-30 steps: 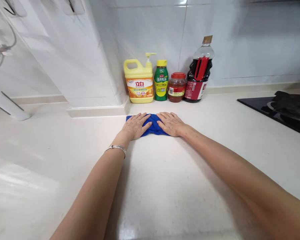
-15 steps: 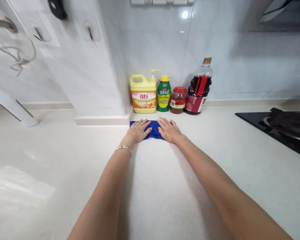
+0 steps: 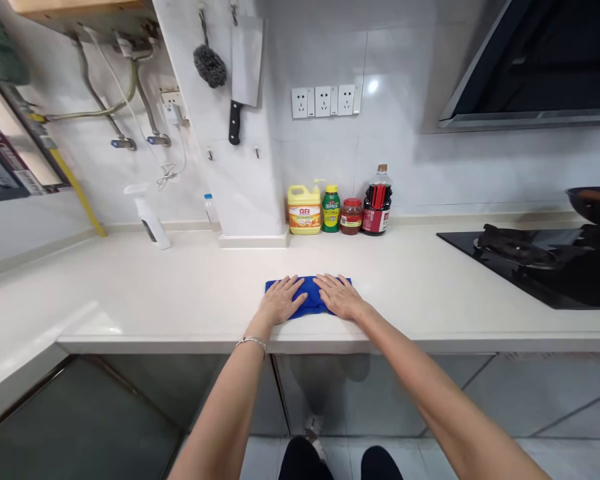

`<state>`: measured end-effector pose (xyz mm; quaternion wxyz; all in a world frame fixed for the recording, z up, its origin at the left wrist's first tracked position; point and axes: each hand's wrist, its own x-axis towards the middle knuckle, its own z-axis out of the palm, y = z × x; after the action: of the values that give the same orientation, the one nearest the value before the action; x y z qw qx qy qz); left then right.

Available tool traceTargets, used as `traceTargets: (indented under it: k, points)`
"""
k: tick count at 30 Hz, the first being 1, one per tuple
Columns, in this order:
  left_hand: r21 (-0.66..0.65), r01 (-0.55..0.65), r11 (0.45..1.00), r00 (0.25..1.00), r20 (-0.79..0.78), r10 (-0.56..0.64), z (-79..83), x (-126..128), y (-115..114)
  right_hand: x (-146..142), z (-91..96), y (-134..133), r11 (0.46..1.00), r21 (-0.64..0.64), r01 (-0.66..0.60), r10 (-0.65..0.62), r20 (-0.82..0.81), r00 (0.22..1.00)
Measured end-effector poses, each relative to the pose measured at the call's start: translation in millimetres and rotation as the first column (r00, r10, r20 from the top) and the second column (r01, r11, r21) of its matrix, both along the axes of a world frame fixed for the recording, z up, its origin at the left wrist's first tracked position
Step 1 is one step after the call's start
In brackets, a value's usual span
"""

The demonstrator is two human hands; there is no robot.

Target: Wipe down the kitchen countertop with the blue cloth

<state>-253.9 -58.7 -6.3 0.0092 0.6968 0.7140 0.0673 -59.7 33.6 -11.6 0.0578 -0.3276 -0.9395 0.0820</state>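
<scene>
A blue cloth (image 3: 310,301) lies flat on the white countertop (image 3: 190,293), near its front edge. My left hand (image 3: 283,299) rests palm down on the cloth's left part, fingers spread, a bracelet (image 3: 253,343) at the wrist. On the right part my right hand (image 3: 338,295) presses flat, its fingers stretched out. Behind the cloth, by the wall, stand a yellow jug of dish soap (image 3: 305,212), a green bottle with a yellow cap (image 3: 331,210), a red-lidded jar (image 3: 351,217) and a large bottle of dark sauce (image 3: 377,203).
A black gas stove (image 3: 535,273) is at the right with a pan (image 3: 595,203), under a range hood (image 3: 540,73). At the left stand a white spray bottle (image 3: 151,220) and a small clear bottle (image 3: 211,212). A cleaver (image 3: 247,63) and a steel scrubber (image 3: 210,65) hang on the pillar.
Both hands have drawn the blue cloth from near the bottles back toward the counter's front edge. The view has pulled back, so the cabinets below, the cleaver and the sockets now show.
</scene>
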Motion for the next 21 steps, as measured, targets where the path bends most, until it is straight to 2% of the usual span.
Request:
traceTargets:
  k: [5,8,10,14,21]
  points:
    - [-0.044,0.023,0.999,0.999,0.042,-0.022,4.8,-28.3,-61.6,-16.3,9.2,-53.1,0.996,-0.044,-0.079,0.080,0.035,0.996]
    - [-0.068,-0.003,0.998,0.999,0.049,0.006,6.9,-54.9,-84.3,-42.8,12.4,-71.8,0.992,-0.065,-0.110,0.112,0.044,0.993]
    - [-0.071,-0.049,0.996,0.998,0.042,0.052,6.6,-71.9,-90.9,-63.7,13.7,-76.4,0.988,-0.081,-0.131,0.135,0.041,0.990]
    - [-0.034,-0.137,0.990,0.990,0.012,0.138,2.1,-101.8,-83.1,-106.3,13.9,-66.5,0.984,-0.080,-0.159,0.162,0.033,0.986]
    - [-0.036,-0.257,0.966,0.966,-0.017,0.257,-4.4,-149.5,-34.2,-174.3,8.5,-23.1,0.988,-0.057,-0.143,0.145,0.045,0.988]
